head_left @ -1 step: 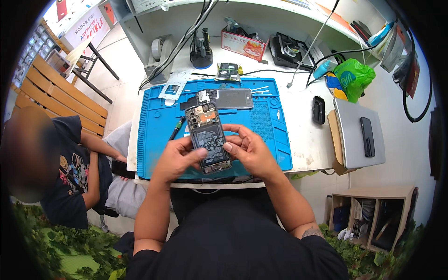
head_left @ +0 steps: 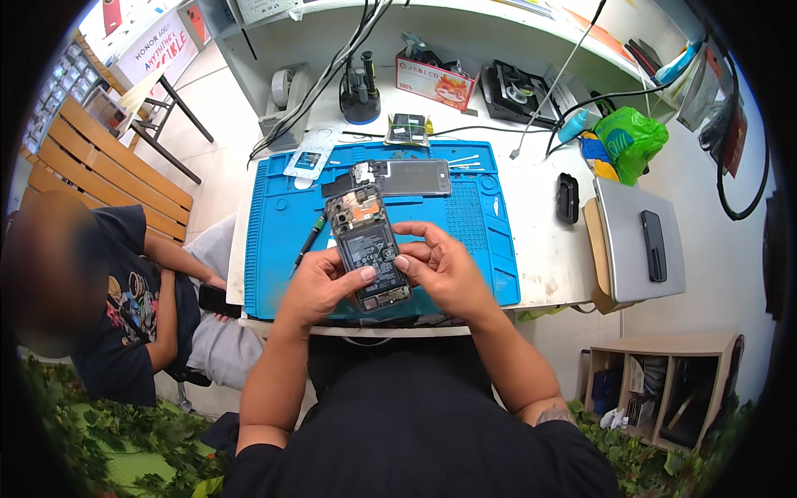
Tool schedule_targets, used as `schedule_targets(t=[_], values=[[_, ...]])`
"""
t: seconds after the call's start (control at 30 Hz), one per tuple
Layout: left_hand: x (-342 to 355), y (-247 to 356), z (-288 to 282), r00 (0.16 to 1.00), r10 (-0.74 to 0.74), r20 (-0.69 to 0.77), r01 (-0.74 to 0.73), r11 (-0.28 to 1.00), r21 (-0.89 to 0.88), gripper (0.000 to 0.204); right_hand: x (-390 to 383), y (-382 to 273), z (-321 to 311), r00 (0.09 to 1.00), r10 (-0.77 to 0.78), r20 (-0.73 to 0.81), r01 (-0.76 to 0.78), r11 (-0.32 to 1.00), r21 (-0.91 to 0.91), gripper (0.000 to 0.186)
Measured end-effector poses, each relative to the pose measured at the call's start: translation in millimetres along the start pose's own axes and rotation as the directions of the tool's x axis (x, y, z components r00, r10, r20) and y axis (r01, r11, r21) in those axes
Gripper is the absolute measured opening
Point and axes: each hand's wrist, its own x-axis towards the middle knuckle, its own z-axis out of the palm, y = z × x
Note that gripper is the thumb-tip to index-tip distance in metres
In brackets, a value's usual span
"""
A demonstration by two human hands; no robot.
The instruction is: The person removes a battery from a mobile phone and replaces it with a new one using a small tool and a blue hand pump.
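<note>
An opened smartphone [head_left: 359, 209] is held tilted above the blue repair mat [head_left: 278, 216], its black battery and the copper-coloured and metal parts at its top laid bare. My left hand [head_left: 320, 284] is closed around its lower left edge, thumb on the battery. From the right, my right hand [head_left: 444, 270] grips the other edge, its thumb tip at the battery's side. Just beyond the phone lies a dark grey phone panel [head_left: 419, 177] on the mat. A green and black screwdriver [head_left: 310, 241] rests left of the phone, near my left hand.
Behind the mat stand a tool holder [head_left: 360, 95], a tape dispenser [head_left: 284, 100] and a red and white box [head_left: 433, 81]. A laptop [head_left: 635, 241] with a black phone [head_left: 653, 245] on it is at the right. A seated person [head_left: 137, 290] is at the left.
My left thumb has settled onto the battery. The phone and both hands have shifted very slightly, and more of the screwdriver shows beside my left hand.
</note>
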Motion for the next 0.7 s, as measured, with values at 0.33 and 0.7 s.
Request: schedule_targets(t=[0.33,0.7], values=[[1.2,-5.4,29.8,0.984,0.159,-0.078,-0.155,0.986,0.053,0.028,5.4,6.2,14.2,0.937,-0.321,-0.136,0.197,0.810,-0.553,0.022],[5.5,-14.5,26.6,0.989,0.126,-0.078,-0.111,0.979,0.172,0.027,11.8,15.7,6.8,0.926,-0.355,-0.126,0.205,0.755,-0.623,0.016]])
